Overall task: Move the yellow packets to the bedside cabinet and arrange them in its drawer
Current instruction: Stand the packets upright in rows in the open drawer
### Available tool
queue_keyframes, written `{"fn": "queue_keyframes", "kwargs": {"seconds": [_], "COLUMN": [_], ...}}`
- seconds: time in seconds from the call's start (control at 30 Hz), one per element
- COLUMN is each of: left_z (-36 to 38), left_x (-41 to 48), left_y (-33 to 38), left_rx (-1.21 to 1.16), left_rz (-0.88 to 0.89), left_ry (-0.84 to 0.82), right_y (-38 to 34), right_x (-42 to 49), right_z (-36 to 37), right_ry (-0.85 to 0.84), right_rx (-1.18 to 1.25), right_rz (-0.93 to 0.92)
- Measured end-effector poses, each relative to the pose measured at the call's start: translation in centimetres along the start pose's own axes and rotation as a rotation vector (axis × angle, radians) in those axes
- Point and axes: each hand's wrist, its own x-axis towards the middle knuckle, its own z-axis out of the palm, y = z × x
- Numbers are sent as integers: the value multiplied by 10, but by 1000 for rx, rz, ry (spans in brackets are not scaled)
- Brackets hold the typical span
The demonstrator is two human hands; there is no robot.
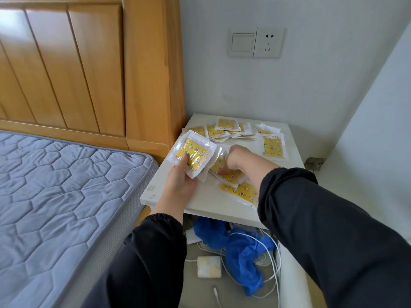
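Yellow packets (pixel 272 147): clear glossy plastic wrap, crinkled, glare on it, yellow printed sheet inside. Tabletop (pixel 200 203): white, smooth, matt, laminate look, small scuffs at the left edge. Headboard (pixel 66 63): honey wood, grooved panels, satin varnish with soft sheen. Mattress (pixel 55 185): grey-blue quilted cloth, matt, stitched hexagons. Wall (pixel 311 85): matt paint, faintly marked. Switch (pixel 242 42) and socket (pixel 269 42): smooth off-white plastic. Sleeves (pixel 311 218): black matt cloth, elastic cuffs. Blue wad (pixel 240 247): thin crumpled material, cloth or plastic unclear. Cables (pixel 274 258): smooth white plastic. Charger block (pixel 209 266): white plastic, yellowed.
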Motion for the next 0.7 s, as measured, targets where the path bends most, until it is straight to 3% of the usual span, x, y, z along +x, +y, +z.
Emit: {"fn": "queue_keyframes", "kwargs": {"seconds": [0.1,0.23,0.4,0.5,0.6,0.7], "left_z": [0,0,3,3,4,6], "left_x": [0,1,0,0,0,0], "left_y": [0,-1,0,0,-1,-1], "left_rx": [31,58,84,100,116,127], "left_rz": [-3,-4,-10,-9,-16,-27], "left_ry": [5,25,61,66,67,75], "right_y": [-1,6,28,42,54,60], "right_x": [0,1,-9,-20,-41,-46], "right_z": [0,-5,-30,-36,-22,0], "right_ry": [44,221,273,153,-10,-6], "right_rx": [156,241,381,424,243,187], "right_rz": [-1,-11,-21,-8,-38,-84]}}
